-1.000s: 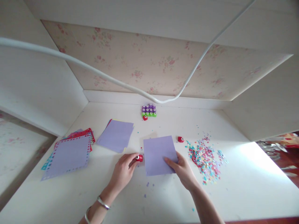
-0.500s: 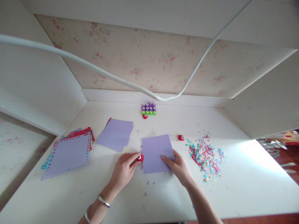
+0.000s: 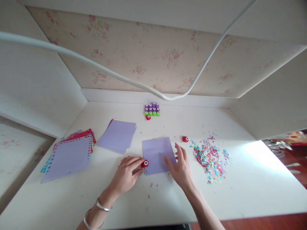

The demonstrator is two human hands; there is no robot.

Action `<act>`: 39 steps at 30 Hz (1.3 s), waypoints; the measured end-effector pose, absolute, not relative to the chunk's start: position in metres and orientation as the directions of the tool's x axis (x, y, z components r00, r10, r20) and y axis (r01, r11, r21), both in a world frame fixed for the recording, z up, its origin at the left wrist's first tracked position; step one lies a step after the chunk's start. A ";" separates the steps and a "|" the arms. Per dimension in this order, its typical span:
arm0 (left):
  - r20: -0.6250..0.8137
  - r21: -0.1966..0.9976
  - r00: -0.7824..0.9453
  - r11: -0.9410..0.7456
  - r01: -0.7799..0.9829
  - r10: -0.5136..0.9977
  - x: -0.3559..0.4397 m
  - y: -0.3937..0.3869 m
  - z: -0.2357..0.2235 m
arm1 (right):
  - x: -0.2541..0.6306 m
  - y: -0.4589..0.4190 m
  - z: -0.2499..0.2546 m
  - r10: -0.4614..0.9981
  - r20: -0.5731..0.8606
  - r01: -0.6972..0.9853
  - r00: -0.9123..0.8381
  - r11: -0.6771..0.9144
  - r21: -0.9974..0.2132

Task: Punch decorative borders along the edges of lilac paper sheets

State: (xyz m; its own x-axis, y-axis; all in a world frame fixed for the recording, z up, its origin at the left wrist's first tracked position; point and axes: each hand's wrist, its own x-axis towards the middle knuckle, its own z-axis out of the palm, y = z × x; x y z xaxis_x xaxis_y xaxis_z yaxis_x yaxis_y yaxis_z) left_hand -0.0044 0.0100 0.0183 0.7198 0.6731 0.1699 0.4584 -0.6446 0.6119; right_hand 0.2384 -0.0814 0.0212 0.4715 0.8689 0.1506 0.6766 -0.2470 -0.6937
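In the head view, we pinch the small red punch (image 3: 145, 163) between the thumb and fingers of our left hand (image 3: 127, 172). It sits at the left edge of the purple sheet (image 3: 157, 148), toward the near-left corner; whether that edge is inside its slot, we cannot tell. The sheet looks about square, with no clear long axis, and lies directly right of our left-hand grip, that hand being the nearer to the punched edge. Our right hand (image 3: 181, 171) is at the sheet's right edge, fingers spread and unclenched, thumb over the paper; we cannot tell whether the thumb presses.
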 end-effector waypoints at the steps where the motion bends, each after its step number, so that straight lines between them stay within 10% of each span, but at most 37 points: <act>1: 0.166 0.612 0.723 -0.645 0.457 0.670 -0.004 0.010 0.020 | 0.237 -0.084 0.022 0.887 0.240 0.778 0.394 -0.183 -0.601; 6: 0.170 0.615 0.740 -0.656 0.437 0.651 -0.003 0.010 0.023 | 0.227 -0.091 0.021 0.971 0.236 0.941 -0.041 0.117 -0.318; 39: 0.148 0.624 0.748 -0.648 0.438 0.647 -0.006 0.009 0.028 | 0.220 -0.087 0.020 0.975 0.223 0.942 0.012 0.064 -0.331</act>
